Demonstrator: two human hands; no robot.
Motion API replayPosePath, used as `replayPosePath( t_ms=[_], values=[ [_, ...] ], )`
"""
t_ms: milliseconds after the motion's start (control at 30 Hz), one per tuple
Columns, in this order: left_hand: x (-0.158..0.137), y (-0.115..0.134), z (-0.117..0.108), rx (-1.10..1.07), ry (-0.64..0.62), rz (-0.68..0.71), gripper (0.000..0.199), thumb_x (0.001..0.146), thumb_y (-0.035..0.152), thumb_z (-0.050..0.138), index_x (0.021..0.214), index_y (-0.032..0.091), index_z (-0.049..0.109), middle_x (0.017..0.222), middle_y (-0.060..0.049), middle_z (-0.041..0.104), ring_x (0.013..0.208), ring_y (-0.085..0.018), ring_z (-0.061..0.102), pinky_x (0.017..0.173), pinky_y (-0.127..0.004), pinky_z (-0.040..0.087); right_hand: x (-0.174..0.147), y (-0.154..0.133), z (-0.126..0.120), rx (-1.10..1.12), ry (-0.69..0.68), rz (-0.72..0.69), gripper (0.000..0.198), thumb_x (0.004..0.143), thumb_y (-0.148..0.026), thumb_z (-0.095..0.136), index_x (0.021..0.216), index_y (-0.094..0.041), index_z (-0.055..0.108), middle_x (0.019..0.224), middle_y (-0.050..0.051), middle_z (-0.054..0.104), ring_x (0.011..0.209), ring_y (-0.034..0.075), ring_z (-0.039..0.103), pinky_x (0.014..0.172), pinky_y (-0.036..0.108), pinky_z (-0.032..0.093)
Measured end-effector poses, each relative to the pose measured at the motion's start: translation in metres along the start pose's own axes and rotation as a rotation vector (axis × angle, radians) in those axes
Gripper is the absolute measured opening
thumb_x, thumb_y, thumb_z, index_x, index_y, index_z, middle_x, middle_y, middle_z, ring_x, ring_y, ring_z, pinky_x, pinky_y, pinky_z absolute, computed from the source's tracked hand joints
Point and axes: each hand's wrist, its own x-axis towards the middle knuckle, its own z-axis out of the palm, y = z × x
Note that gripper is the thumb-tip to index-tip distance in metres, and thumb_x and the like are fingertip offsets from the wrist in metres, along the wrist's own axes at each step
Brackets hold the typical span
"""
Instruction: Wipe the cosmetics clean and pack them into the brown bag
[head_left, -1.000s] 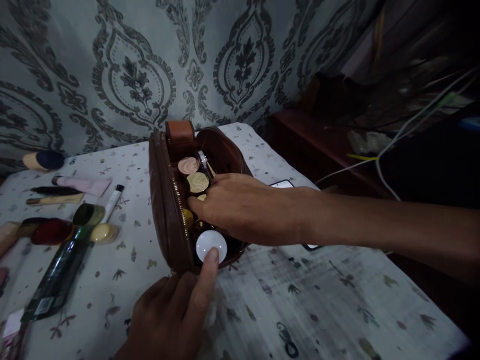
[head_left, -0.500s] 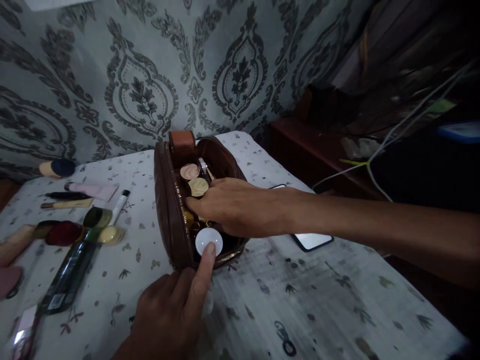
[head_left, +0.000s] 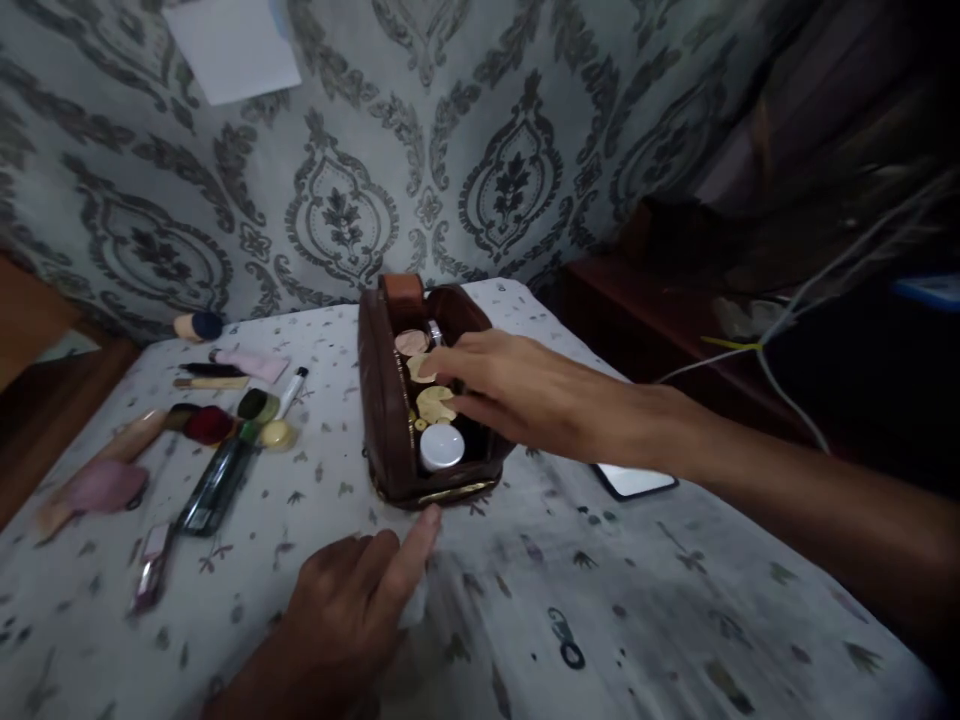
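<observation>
A brown zip bag stands open on the bed sheet. Inside it show a pinkish round lid, two gold round lids and a white round jar at the near end. My right hand reaches over the bag from the right, fingers apart, its tips beside the gold lids and nothing seen in its grip. Just in front of the bag is my left hand, fingers curled and thumb pointing towards the bag's front edge. Something white peeks out beneath this hand, too hidden to name.
Left of the bag lie a green bottle, a pink tube, a yellow-lidded jar, a mauve item and a small pinkish bottle. A phone lies under my right forearm. White cables hang at the right.
My right hand has lifted from inside the bag and its fingers have spread, uncovering a gold lid. My left thumb has come off the white jar. The view has shifted left.
</observation>
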Motion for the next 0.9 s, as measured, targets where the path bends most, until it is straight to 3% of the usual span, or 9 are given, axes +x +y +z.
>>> replayPosePath(
  t_ms=[133, 267, 333, 400, 500, 567, 667, 767, 900],
  values=[
    [-0.034, 0.003, -0.002, 0.034, -0.072, -0.139, 0.052, 0.093, 0.018, 0.047, 0.142, 0.008, 0.039, 0.088, -0.008, 0.069, 0.071, -0.019, 0.066, 0.062, -0.030, 0.055, -0.028, -0.022, 0.019, 0.076, 0.362, -0.078, 0.016, 0.098, -0.021, 0.049, 0.107, -0.019, 0.061, 0.092, 0.006, 0.069, 0.082, 0.019, 0.065, 0.071, 0.031, 0.049],
    [-0.061, 0.006, -0.009, 0.083, -0.281, -0.216, 0.052, 0.091, 0.035, 0.061, 0.137, 0.016, 0.044, 0.111, -0.014, 0.065, 0.102, -0.026, 0.064, 0.081, -0.041, 0.056, -0.046, -0.039, 0.053, 0.133, 0.452, -0.279, 0.020, 0.096, -0.010, 0.050, 0.109, -0.022, 0.058, 0.090, 0.007, 0.072, 0.082, 0.018, 0.067, 0.069, 0.028, 0.053],
    [-0.069, 0.009, -0.019, 0.094, -0.357, -0.232, 0.051, 0.090, 0.040, 0.063, 0.136, 0.024, 0.046, 0.124, -0.014, 0.061, 0.115, -0.029, 0.059, 0.089, -0.046, 0.054, -0.048, -0.047, 0.073, 0.241, 0.395, -0.318, 0.022, 0.094, -0.009, 0.051, 0.109, -0.024, 0.059, 0.090, 0.006, 0.072, 0.081, 0.017, 0.067, 0.067, 0.027, 0.054],
    [-0.075, 0.014, -0.030, 0.119, -0.400, -0.269, 0.043, 0.093, 0.024, 0.059, 0.135, 0.027, 0.049, 0.128, -0.010, 0.059, 0.118, -0.027, 0.058, 0.094, -0.045, 0.052, -0.047, -0.054, 0.093, 0.334, 0.312, -0.295, 0.019, 0.094, -0.012, 0.051, 0.106, -0.023, 0.062, 0.087, 0.006, 0.071, 0.078, 0.018, 0.068, 0.065, 0.028, 0.054],
    [-0.086, 0.015, -0.040, 0.158, -0.415, -0.319, 0.044, 0.092, 0.000, 0.042, 0.131, 0.019, 0.053, 0.117, -0.006, 0.063, 0.106, -0.020, 0.061, 0.093, -0.035, 0.052, -0.043, -0.065, 0.119, 0.408, 0.227, -0.250, 0.019, 0.097, -0.017, 0.046, 0.096, -0.021, 0.065, 0.077, 0.004, 0.067, 0.068, 0.016, 0.066, 0.059, 0.028, 0.051],
    [-0.097, 0.006, -0.043, 0.162, -0.338, -0.349, 0.038, 0.093, 0.000, 0.037, 0.124, 0.014, 0.055, 0.102, -0.006, 0.065, 0.092, -0.018, 0.062, 0.082, -0.031, 0.054, -0.040, -0.071, 0.131, 0.445, 0.166, -0.228, 0.023, 0.098, -0.019, 0.044, 0.091, -0.020, 0.066, 0.074, 0.003, 0.065, 0.064, 0.015, 0.064, 0.056, 0.027, 0.049],
    [-0.118, -0.025, -0.050, 0.145, -0.127, -0.485, 0.028, 0.093, 0.009, 0.041, 0.115, 0.014, 0.056, 0.088, -0.006, 0.064, 0.080, -0.020, 0.062, 0.070, -0.032, 0.056, -0.033, -0.079, 0.140, 0.510, 0.089, -0.198, 0.025, 0.098, -0.019, 0.043, 0.089, -0.019, 0.067, 0.074, 0.003, 0.067, 0.064, 0.014, 0.065, 0.057, 0.026, 0.049],
    [-0.136, -0.065, -0.067, 0.144, 0.007, -0.791, 0.021, 0.095, 0.020, 0.043, 0.111, 0.018, 0.056, 0.101, -0.009, 0.064, 0.094, -0.022, 0.062, 0.085, -0.037, 0.054, -0.027, -0.088, 0.143, 0.556, 0.025, -0.165, 0.025, 0.096, -0.019, 0.043, 0.089, -0.019, 0.067, 0.076, 0.004, 0.068, 0.066, 0.015, 0.065, 0.060, 0.026, 0.050],
    [-0.150, -0.108, -0.083, 0.096, -0.077, -0.950, 0.019, 0.090, 0.036, 0.047, 0.086, 0.019, 0.054, 0.113, -0.012, 0.060, 0.107, -0.027, 0.058, 0.095, -0.044, 0.050, -0.018, -0.102, 0.142, 0.606, -0.096, -0.084, 0.023, 0.095, -0.017, 0.044, 0.089, -0.017, 0.067, 0.080, 0.005, 0.069, 0.070, 0.015, 0.064, 0.064, 0.027, 0.049]
  ],
)
